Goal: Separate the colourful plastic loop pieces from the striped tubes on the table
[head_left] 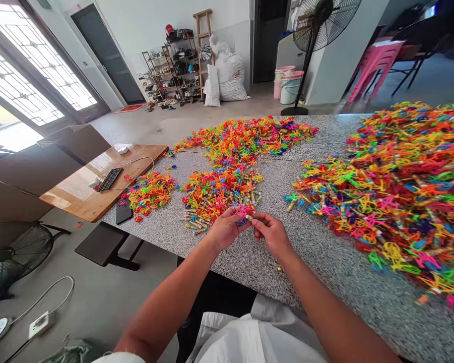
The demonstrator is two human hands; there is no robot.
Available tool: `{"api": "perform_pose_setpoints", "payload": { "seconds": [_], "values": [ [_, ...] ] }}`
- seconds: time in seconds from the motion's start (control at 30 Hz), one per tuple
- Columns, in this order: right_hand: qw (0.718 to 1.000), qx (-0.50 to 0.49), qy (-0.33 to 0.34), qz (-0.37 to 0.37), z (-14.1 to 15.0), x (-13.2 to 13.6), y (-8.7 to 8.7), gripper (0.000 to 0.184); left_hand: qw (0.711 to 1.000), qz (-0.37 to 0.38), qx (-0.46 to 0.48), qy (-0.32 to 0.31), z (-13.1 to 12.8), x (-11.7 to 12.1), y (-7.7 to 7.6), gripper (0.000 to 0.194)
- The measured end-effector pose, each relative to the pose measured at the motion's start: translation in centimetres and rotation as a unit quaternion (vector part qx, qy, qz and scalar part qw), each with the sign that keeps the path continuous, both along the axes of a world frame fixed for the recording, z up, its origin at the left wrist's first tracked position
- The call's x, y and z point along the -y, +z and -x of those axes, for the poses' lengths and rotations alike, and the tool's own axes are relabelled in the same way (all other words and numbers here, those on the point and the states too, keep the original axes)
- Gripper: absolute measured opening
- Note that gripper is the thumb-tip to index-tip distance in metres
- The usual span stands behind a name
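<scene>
Pink plastic [244, 210] showed between the hands at twelve o'clock, above the speckled, stone-like desk [279, 189]. The left hand [227, 231] pinched its looped part, and the right hand [272, 235] pinched its pale end. It was probably light, smooth and slightly springy; the firmer end seemed the better hold, the thin loops likelier to bend. Slim printed tubes [197, 222] lay at eleven o'clock, a large tangled heap [400, 201] at two.
</scene>
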State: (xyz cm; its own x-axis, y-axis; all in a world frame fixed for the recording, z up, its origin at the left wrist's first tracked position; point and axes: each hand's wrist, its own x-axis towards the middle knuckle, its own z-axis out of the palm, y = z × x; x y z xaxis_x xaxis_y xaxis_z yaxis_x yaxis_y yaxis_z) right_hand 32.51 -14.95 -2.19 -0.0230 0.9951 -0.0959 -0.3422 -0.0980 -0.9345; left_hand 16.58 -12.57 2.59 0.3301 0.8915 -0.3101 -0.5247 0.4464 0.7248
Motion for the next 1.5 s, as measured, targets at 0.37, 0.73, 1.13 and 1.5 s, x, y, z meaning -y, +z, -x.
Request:
{"api": "perform_pose_setpoints", "payload": {
  "seconds": [0.37, 0.73, 1.13, 1.5],
  "values": [
    [0.989, -0.132, -0.018, 0.066, 0.0, 0.6, 0.2, 0.040, 0.997, 0.029, -0.058, -0.048, 0.1, -0.1, 0.1, 0.014],
    [0.991, -0.128, -0.015, 0.020, -0.5, 1.3, 0.3, 0.034, 0.991, 0.084, -0.065, -0.080, -0.4, 0.1, 0.7, 0.005],
    [0.986, 0.146, -0.067, -0.052, -1.7, 2.3, 0.9, 0.033, 0.959, -0.109, -0.260, -0.027, -2.9, 1.0, 0.0, 0.028],
    [0.946, 0.099, -0.309, -0.029, -10.1, -2.5, 2.8, 0.030, 0.705, -0.238, -0.667, 0.044, 11.6, -1.1, -1.4, 0.013]
  ]
}}
